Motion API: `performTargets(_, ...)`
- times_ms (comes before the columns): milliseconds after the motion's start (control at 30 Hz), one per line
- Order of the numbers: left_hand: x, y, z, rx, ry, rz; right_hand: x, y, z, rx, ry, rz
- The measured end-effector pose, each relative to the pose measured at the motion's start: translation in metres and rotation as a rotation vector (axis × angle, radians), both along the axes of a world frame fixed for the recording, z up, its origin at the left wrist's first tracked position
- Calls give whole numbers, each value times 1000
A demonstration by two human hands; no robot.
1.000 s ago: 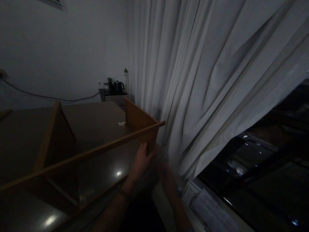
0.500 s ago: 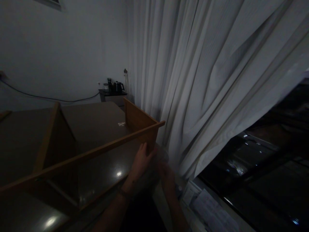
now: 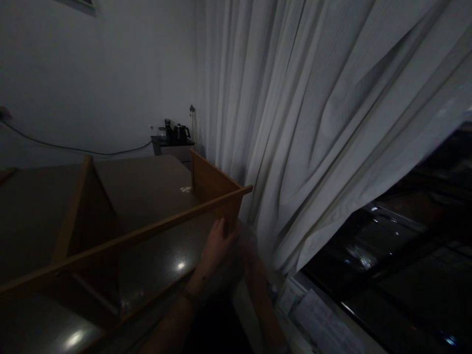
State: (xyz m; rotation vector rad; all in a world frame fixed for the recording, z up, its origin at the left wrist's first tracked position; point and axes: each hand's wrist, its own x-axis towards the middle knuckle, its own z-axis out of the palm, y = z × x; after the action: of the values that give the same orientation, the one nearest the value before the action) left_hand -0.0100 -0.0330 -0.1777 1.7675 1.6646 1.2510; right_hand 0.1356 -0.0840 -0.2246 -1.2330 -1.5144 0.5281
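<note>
The room is dim. My left hand [image 3: 216, 246] rests with fingers stretched up against the end of a wooden divider panel [image 3: 155, 223] that runs across a dark glossy desk [image 3: 158, 265]. My right hand [image 3: 250, 253] is just to the right of it, below the desk corner, dark and blurred, so its fingers cannot be made out. A second upright wooden panel [image 3: 208, 179] meets the divider at the corner above my hands.
A long white curtain [image 3: 295, 123] hangs close on the right, over a dark window ledge [image 3: 387, 265]. Papers [image 3: 317, 322] lie by the ledge. A kettle and small items [image 3: 176, 132] stand on a far side table; a cable runs along the wall.
My right hand has crept slightly upward toward the desk corner. The left hand stays on the panel end.
</note>
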Motion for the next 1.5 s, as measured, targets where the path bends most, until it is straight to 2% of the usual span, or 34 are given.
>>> performTargets(200,0,1,-3,-19,-9,-1,5,0,0,-98,-4,10)
performTargets(300,0,2,-3,-20,-11,14,4,-2,5,-171,45,-4)
performTargets(467,0,1,-2,-16,-10,16,-1,-7,11,-215,173,56)
performTargets(633,-1,1,-1,-14,8,11,-7,-5,12,-227,322,65)
performTargets(867,0,2,-4,-5,-12,9,-7,-2,12,-197,349,130)
performTargets(1033,-1,1,-3,15,14,16,-1,-4,7,-90,164,143)
performTargets(1333,-1,-1,1,9,-5,-16,19,6,-22,138,-328,174)
performTargets(1500,0,-2,2,4,-11,2,30,14,-26,248,-494,193)
